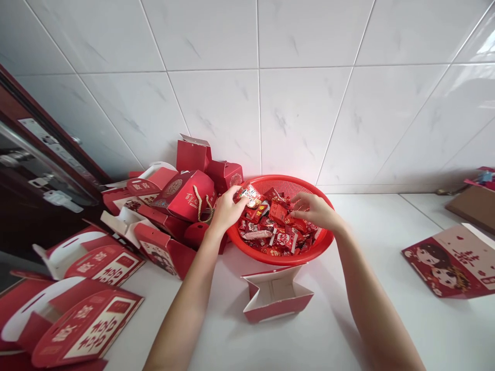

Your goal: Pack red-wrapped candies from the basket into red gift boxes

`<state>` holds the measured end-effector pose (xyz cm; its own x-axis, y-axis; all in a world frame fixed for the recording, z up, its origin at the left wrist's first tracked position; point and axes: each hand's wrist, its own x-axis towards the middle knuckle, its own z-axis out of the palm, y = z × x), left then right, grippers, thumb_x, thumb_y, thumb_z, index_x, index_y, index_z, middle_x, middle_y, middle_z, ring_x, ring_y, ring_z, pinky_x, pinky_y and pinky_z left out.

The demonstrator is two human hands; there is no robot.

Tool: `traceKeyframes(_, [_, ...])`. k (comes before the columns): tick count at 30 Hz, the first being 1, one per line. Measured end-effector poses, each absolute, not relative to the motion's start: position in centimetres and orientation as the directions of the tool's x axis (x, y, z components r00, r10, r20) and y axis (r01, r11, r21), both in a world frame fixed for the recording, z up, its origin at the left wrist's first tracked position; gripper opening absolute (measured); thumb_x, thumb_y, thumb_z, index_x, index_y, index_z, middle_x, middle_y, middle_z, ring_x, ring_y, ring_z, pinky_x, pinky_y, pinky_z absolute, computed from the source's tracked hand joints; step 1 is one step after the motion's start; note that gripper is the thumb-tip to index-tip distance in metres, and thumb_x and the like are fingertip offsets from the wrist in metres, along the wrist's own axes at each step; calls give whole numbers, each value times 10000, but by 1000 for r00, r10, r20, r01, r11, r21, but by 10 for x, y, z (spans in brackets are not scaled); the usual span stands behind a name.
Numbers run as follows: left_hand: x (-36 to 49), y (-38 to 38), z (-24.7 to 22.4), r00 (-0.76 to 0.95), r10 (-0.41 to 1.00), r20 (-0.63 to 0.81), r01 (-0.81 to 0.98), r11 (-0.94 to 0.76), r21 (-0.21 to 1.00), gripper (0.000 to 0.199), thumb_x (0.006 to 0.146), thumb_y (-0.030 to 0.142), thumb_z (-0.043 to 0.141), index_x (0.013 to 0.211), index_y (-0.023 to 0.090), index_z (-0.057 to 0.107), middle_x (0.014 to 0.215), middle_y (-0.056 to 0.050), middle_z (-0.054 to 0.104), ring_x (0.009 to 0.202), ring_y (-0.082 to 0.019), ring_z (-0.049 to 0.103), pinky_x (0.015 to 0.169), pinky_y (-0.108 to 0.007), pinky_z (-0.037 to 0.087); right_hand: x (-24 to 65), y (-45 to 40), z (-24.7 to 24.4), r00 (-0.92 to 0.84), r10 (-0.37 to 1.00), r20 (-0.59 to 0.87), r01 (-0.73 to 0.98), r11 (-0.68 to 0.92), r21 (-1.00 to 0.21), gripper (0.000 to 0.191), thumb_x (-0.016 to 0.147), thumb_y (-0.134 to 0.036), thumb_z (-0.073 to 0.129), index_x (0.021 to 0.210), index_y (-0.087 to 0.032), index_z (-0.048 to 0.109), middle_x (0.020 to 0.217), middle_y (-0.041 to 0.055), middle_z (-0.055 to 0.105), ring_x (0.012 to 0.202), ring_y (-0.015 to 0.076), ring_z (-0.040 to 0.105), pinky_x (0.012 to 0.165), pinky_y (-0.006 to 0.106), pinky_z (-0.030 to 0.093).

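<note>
A red plastic basket (232,242) holds many small wrapped candies (284,238), mostly in red wrappers. Over its left side my left hand (229,206) is closed on a shiny red and white candy packet (249,195). My right hand (315,210) reaches in from the right, its fingers curled down among the candies; a red candy (277,212) lies at its fingertips. Whether the right fingers grip anything is hard to see. Just in front of the basket, between my forearms, stands an open red paper box (277,304) with a pale inside, and nothing shows in it.
Red gift boxes (181,196) are heaped left of the basket against the tiled wall (216,103). More handled boxes (93,319) stand at the near left. At the right lies a printed box (450,263), with a brown carton (474,208) behind it. A dark door frame (50,134) borders the left.
</note>
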<state>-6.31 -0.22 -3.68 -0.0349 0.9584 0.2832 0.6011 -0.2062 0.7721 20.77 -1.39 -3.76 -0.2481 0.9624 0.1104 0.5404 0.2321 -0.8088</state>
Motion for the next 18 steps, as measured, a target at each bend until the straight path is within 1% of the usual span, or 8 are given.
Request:
traceKeyframes(2, [-67,-3,-36,29,964,266,702,-208,681,473,859,279,589,1318,204,673,1311,-90,739,1195,-324,677,1033,-401,489,200,-15,-39,-325,946,5,661,231,-714,160,736,-204,766,848,-236,656,761,13,715,739,232,690,623,325,498])
traceKeyframes(5, [-64,-8,-37,196,964,180,785,-264,561,557,902,241,562,1458,220,582,1452,-97,659,1267,-328,651,1074,-412,477,184,-21,-40,-389,903,-180,806,239,-542,197,706,-195,814,760,-240,630,779,18,702,790,248,675,625,315,441])
traceKeyframes(7, [-60,-10,-39,283,955,93,822,-292,488,561,929,236,545,1490,220,556,1466,-107,647,1298,-343,633,1093,-438,472,176,-24,-41,-392,877,-278,857,238,-457,267,684,-186,836,661,-232,575,734,19,664,768,247,656,606,311,405])
traceKeyframes(10, [-57,-10,-42,308,950,45,864,-299,405,544,938,199,530,1480,204,567,1443,-137,649,1356,-354,583,1123,-475,457,172,-24,-43,-398,842,-363,878,234,-419,401,656,-174,848,534,-217,469,602,-1,563,653,213,605,566,303,353])
traceKeyframes(12, [-58,-8,-45,301,949,95,861,-313,400,534,917,180,554,1449,190,592,1458,-152,619,1386,-341,553,1150,-472,442,174,-23,-43,-407,826,-390,882,244,-403,405,657,-187,852,540,-211,465,609,-9,551,649,197,587,555,294,337])
traceKeyframes(14, [-57,-6,-47,310,935,174,831,-355,428,506,896,186,582,1400,190,630,1489,-149,581,1420,-328,519,1180,-464,417,176,-23,-43,-413,825,-387,880,252,-402,345,642,-176,856,621,-210,514,690,-10,593,687,191,590,551,280,341])
traceKeyframes(16, [-55,-5,-48,340,905,257,763,-425,488,455,900,215,583,1347,185,665,1476,-143,591,1407,-312,534,1190,-453,407,177,-23,-42,-434,830,-350,862,269,-430,293,641,-110,820,712,-211,554,779,-4,642,741,191,606,568,267,372])
traceKeyframes(18, [-49,-7,-47,380,873,306,640,-487,595,420,916,290,595,1312,180,683,1401,-136,652,1324,-296,605,1154,-432,445,178,-24,-40,-482,835,-266,811,311,-495,236,683,-42,725,752,-207,571,820,1,671,784,184,622,626,261,414])
